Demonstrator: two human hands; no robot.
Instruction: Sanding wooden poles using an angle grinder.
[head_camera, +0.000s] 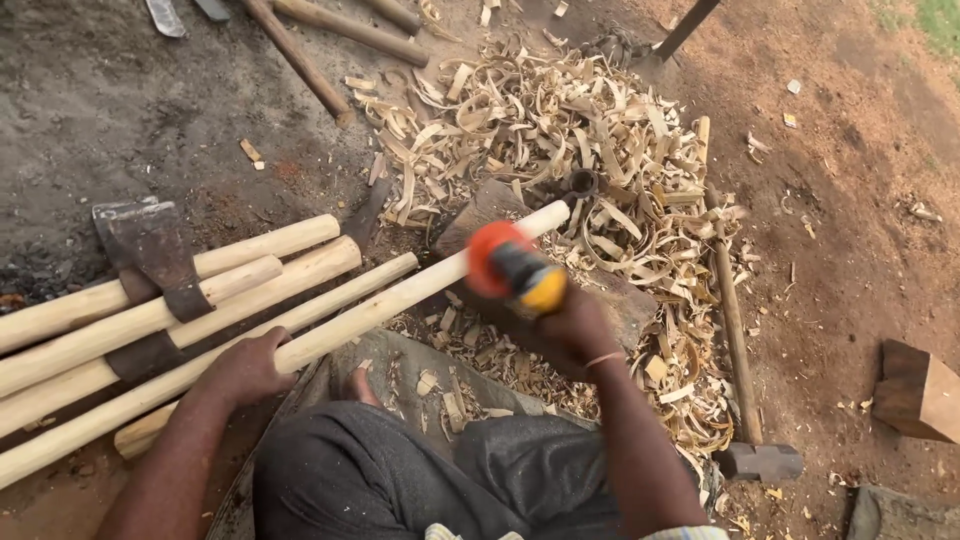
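My left hand (245, 368) grips a long pale wooden handle (400, 296) that slants up to the right, its far end resting on a dark block (480, 212). My right hand (575, 332) holds a tool with an orange, black and yellow grip (515, 267), blurred by motion, right over the handle. An iron ring (582, 183) lies by the handle's tip.
Several peeled handles (150, 320) lie at left with two axe heads (145, 250) on them. A heap of wood shavings (560, 120) covers the ground ahead. A sledgehammer (745, 400) lies at right, a wooden block (915, 392) at far right, dark sticks (300, 60) at top.
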